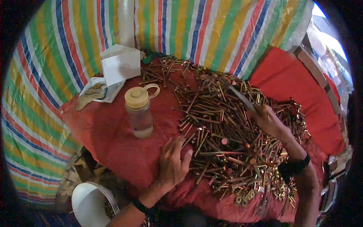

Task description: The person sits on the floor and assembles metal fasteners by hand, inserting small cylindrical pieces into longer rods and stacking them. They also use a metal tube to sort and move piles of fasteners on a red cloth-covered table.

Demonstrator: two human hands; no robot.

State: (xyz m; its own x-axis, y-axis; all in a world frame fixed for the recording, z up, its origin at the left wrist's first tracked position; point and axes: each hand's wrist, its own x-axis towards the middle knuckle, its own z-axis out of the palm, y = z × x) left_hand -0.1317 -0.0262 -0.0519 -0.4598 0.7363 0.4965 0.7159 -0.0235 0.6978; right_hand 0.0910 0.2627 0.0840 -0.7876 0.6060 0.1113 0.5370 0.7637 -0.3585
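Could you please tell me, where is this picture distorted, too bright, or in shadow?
In the head view, the striped sheet bends toward a dark, round rim; in the head view's upper right corner, bright light washes out detail; also in the head view, a soft shadow falls on the white box, and small glints show among the bolts.

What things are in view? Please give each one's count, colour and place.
Bolts: uncountable, brassy to dark, heaped centre-right
Washers: several, metallic, heap's lower edge
Bottle: one, clear, beige-lidded, left of heap
Tray: one, white, upper left, contents unclear
Box: one, white, beside tray
Bucket: one, white, lower left
Cloth: uncounted, red, under heap
Striped sheeting: uncounted, multicoloured, behind
Post: one, white, top
Clutter: uncounted, mixed colours, right rim
Blade-like tool: one, grey, over heap
Wristbands: two, black, both wrists
Left hand: one, open, beside heap
Right hand: one, gripping tool
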